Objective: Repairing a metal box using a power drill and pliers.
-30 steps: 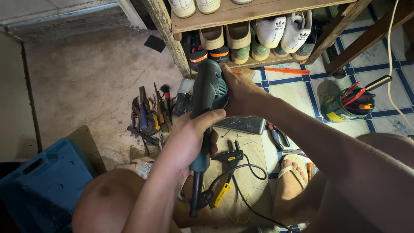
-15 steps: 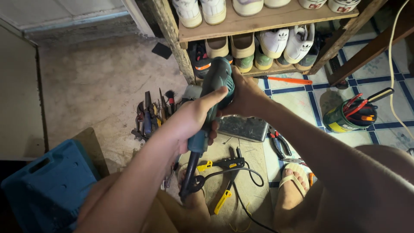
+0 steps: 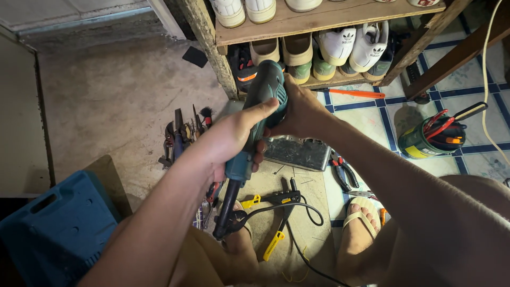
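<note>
Two hands: both were on one teal power tool (image 3: 258, 119), held up over the floor, centre of view.
Blue case (image 3: 56, 228): sat at 8 o'clock from the tool, well apart, untouched.
Loose hand tools (image 3: 183, 135): lay on the concrete at 9 o'clock, beneath the left forearm's line.
Left hand (image 3: 231, 141): was wrapped round the tool's body, thumb along the top, fingers curled under.
Tool axis: ran from 1 o'clock at the head down to 7 o'clock, where the black cord (image 3: 276, 210) left the tail.
Right hand (image 3: 300, 109): was pressed against the head from 3 o'clock, grasping it; the nearer hand to the working end.
Metal plate (image 3: 297, 153): lay flat on the floor below, at 5 o'clock.
Hidden: the head's front face was covered by the right palm; whatever was fitted there couldn't be made out.
</note>
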